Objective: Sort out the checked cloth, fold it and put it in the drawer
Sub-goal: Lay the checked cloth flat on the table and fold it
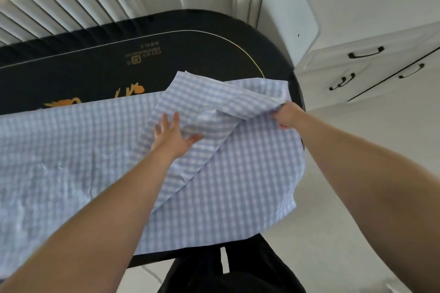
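A: Cloth [71, 162] lies spread over the near half of the black table [202, 54], right edge hanging past the rounded end. One flap is turned back over the middle, rumpled.

B: Hands?

A: Left hand [170, 135] is flat on the cloth, fingers straight and spread, thumb on the flap's lower edge; it holds nothing, only presses. Right hand [287, 114] pinches the cloth's right edge where the flap starts, fingers curled into the fabric and mostly hidden by it.

B: Step in hand, as I judge it: sorting out the flap before the first real fold. Advice?

A: Keep the left palm as anchor, draw the right edge taut and level, lay it down so the checks line up, then smooth outward from the palm. Watch the overhang; its weight could drag the cloth off the end.

B: Containers?

A: White drawers [366, 59] stand to the right, dark handles, all appear closed. Contents cannot be seen. Nothing is put away yet
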The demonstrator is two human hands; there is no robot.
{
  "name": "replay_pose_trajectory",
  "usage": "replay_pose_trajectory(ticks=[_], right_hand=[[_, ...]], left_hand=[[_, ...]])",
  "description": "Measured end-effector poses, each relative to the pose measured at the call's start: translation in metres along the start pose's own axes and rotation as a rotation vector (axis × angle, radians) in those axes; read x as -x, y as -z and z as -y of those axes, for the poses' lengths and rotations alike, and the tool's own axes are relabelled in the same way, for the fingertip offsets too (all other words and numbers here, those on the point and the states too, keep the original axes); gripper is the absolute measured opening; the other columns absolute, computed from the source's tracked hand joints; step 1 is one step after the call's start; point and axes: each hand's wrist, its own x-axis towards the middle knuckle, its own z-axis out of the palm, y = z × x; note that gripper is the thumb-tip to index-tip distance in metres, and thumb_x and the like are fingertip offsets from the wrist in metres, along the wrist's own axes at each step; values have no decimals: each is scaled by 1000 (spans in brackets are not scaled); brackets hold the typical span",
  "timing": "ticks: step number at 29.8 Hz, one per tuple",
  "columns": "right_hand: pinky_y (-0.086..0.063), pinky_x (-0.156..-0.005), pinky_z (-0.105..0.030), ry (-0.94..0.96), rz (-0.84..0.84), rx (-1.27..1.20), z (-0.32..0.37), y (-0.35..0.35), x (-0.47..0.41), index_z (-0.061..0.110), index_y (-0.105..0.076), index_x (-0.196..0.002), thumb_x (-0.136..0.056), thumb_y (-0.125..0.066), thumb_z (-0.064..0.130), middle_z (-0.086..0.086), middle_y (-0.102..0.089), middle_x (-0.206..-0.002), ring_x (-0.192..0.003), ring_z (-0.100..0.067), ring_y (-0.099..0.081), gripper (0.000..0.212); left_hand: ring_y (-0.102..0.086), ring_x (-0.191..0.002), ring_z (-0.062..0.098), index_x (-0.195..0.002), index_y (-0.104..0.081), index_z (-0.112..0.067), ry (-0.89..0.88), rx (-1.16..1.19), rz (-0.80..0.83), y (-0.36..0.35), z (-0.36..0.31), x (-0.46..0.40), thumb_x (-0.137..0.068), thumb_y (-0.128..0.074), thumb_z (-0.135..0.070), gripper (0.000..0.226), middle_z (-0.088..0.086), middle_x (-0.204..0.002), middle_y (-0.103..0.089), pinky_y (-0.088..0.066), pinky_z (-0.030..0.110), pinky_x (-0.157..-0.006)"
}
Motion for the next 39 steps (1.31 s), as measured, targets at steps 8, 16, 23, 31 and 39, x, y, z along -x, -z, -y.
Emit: replay_pose_trajectory(ticks=[8, 16, 23, 31, 39], right_hand=[[-43, -79, -35, 16, -256, -61, -8, 24, -21, 9, -56, -112, -88, -53, 20, -12, -54, -115, -105, -29, -53, 27], [-36, -55, -26, -67, -77, -404, 3, 46, -31, 13, -53, -61, -85, -54, 10, -3, -47, -59, -56, -18, -41, 24], [-30, -50, -24, 199, -351, -85, 6, 45, -4, 15, -48, -80, -90, -53, 23, 9, -47, -66, -58, -9, -43, 14], [-55, -89, -43, -76, -18, -987, 11, 42, -14, 12, -67, -105, -93, -51, 27, -9, -70, -105, -101, -26, -66, 26], [-55, -87, -42, -281, 199, -1057, 11, 53, -32, 15, -70, -107, -93, -53, 31, -7, -72, -107, -101, -26, -67, 28]], left_hand=[[-46, -121, 34, -127, -48, -9, -189, 54, -258, -27, -35, 1, -99, -40, -31, 36, 13, -135, -51, -40, 41, -94], [-57, -74, 32, -103, -52, -9, -34, 20, -327, -13, -38, -7, -102, -28, -19, 26, 13, -84, -63, -39, 35, -60], [-52, -68, 26, -105, -52, -9, 0, 1, -303, -12, -40, -6, -102, -27, -19, 27, 8, -78, -58, -38, 34, -56], [-55, -71, 28, -103, -52, -10, 3, -7, -241, -9, -40, -7, -102, -28, -19, 25, 7, -77, -58, -40, 34, -57], [-55, -69, 25, -105, -53, -11, -25, -93, -167, -1, -40, -9, -101, -29, -17, 25, 5, -74, -56, -37, 32, -55]])
